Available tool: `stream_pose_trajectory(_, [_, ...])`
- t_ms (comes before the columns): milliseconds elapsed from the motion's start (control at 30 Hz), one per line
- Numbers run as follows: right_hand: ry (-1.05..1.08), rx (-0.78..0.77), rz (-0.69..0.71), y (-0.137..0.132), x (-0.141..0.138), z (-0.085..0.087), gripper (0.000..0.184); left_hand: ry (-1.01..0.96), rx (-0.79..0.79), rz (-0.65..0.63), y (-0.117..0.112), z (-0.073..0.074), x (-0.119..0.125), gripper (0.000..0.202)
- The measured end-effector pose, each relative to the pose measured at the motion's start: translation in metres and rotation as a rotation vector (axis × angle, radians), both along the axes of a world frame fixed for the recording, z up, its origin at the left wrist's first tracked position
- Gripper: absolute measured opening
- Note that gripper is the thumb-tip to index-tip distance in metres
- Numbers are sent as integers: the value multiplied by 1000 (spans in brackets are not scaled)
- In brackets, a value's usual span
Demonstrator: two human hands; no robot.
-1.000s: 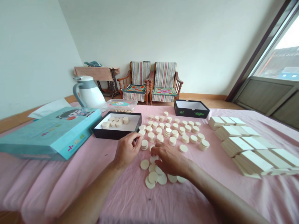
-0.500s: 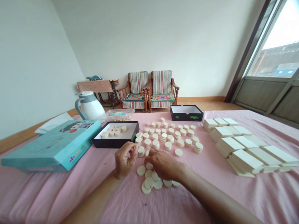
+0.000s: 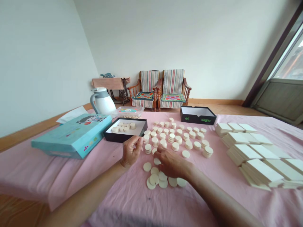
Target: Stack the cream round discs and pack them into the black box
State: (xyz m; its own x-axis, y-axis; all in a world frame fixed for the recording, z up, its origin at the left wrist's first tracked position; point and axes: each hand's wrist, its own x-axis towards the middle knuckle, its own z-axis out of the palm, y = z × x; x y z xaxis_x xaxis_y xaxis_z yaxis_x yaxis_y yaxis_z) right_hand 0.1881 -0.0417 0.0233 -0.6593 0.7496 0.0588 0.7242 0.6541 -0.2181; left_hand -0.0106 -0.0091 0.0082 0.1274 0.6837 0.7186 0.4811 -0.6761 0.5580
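Observation:
My left hand (image 3: 132, 151) is closed beside the stacks, fingers curled together; whatever it may hold is hidden. Fingers bent down, my right hand (image 3: 172, 161) is closed at a pale round disc (image 3: 154, 151) in front of the stacks. Its fingertips are partly hidden, so the grip is hard to see. Close below lie several loose discs (image 3: 153, 179), some overlapping. Many short stacks of discs (image 3: 175, 146) stand in rows beyond both hands. More of them sit in a black open box (image 3: 139, 138) left of the rows.
A second black box (image 3: 198, 119) stands at the back. Piles of pale rectangular cards (image 3: 246, 151) are on the right. On the left are a light-blue box (image 3: 71, 135), a white jug (image 3: 104, 102) and a clear plastic tub (image 3: 129, 112). Pink cloth (image 3: 125, 201) covers the surface.
The view has turned a little left, so everything appears shifted to the right. Both hands keep almost the same pose and place beside the discs.

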Motion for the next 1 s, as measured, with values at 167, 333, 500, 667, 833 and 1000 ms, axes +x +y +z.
stream_pose_trajectory(167, [217,70,-216,5,1,0,20,-12,-30,12,3,-13,-10,25])
stream_pose_trajectory(333, [326,124,-312,8,-12,-7,12,-60,-91,18,8,-7,-16,26])
stream_pose_trajectory(500, [237,131,-354,10,-24,-13,11,-110,-107,27,9,-4,-22,25])
stream_pose_trajectory(667, [156,104,-389,9,-29,-14,15,-110,-99,26,7,-3,-23,26])
stream_pose_trajectory(833, [227,89,-345,10,-22,-14,29,-106,-100,21,7,-3,-22,27])
stream_pose_trajectory(1000, [369,85,-256,8,-14,-11,25,-115,-92,33,9,-2,-23,27])
